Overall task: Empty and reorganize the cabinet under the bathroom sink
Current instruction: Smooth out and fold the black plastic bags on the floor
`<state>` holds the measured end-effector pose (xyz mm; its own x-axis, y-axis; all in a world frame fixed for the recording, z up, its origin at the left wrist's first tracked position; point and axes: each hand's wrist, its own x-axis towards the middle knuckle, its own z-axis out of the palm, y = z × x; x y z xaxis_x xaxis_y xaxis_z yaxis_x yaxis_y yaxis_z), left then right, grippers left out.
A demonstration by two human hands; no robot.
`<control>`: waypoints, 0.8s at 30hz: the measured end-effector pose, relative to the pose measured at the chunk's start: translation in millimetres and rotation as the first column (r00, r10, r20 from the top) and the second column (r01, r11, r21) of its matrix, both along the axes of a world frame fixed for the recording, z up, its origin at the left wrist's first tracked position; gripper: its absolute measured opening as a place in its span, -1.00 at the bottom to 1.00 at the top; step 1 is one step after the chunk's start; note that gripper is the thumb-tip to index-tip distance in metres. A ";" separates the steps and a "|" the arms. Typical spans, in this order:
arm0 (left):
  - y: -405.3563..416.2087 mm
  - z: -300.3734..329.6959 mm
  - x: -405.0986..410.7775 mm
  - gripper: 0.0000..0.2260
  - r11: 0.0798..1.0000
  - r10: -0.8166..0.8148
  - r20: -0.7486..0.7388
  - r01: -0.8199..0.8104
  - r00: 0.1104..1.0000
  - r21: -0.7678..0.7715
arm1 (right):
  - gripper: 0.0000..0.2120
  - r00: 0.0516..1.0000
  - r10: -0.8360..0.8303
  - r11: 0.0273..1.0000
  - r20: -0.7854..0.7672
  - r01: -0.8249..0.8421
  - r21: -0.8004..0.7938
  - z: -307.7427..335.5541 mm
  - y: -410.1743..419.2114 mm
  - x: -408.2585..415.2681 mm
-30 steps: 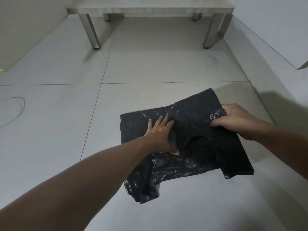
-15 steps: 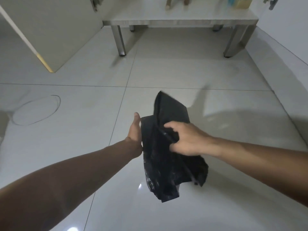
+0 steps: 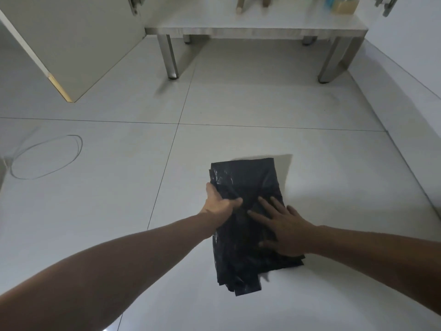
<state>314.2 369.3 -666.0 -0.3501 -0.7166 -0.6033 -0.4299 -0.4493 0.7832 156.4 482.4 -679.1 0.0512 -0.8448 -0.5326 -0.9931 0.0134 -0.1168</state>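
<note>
Black crinkly plastic bag (image 3: 245, 187), folded into a long strip, lies on the pale grey tiled floor (image 3: 286, 103) right in front of you. Your left hand (image 3: 220, 203) grips its left edge, thumb curled over the top, fingers tucked under. Your right hand (image 3: 284, 226) lies flat w/ fingers spread, pressing the bag's middle down. Cabinet's white open door (image 3: 71, 44) sits far left, steel-legged white base (image 3: 256, 29) up top.

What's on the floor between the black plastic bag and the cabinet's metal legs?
Nothing: the head view shows only bare floor tiles between the bag and the legs.
</note>
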 end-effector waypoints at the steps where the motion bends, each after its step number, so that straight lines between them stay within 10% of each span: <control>1: 3.4 -4.9 -3.3 -0.38 0.998 -0.023 0.055 0.025 0.998 -0.051 | -0.23 0.999 -0.028 0.998 0.031 0.030 -0.061 1.0 2.8 -1.8; 6: 29.1 -2.4 -19.4 -0.32 0.974 0.146 0.525 -0.028 0.839 -0.226 | -0.38 0.756 -0.569 0.746 0.324 0.640 -0.182 4.9 -0.1 -10.1; 11: 57.4 -5.6 -14.8 -0.04 0.897 -0.044 0.552 0.276 0.833 -0.344 | -0.35 0.747 -0.597 0.769 0.291 0.637 -0.058 10.0 4.0 -6.6; 20: 84.4 -23.4 -3.2 -0.26 -0.135 -0.365 0.779 0.799 0.510 -0.586 | -0.58 0.888 -0.366 0.765 0.279 0.457 -0.453 3.0 -46.7 -53.6; 24: 96.1 -35.4 -8.7 -0.32 -0.270 -0.516 0.786 0.806 0.341 -0.526 | -0.58 0.732 -0.498 0.701 0.466 0.656 -0.281 15.8 -92.1 -84.1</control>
<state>305.5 465.4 -701.4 -0.9887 -0.1170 -0.0934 -0.1303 0.9797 0.1522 72.3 390.2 -663.3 -0.4169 -0.8897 -0.1860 -0.6959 0.4441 -0.5644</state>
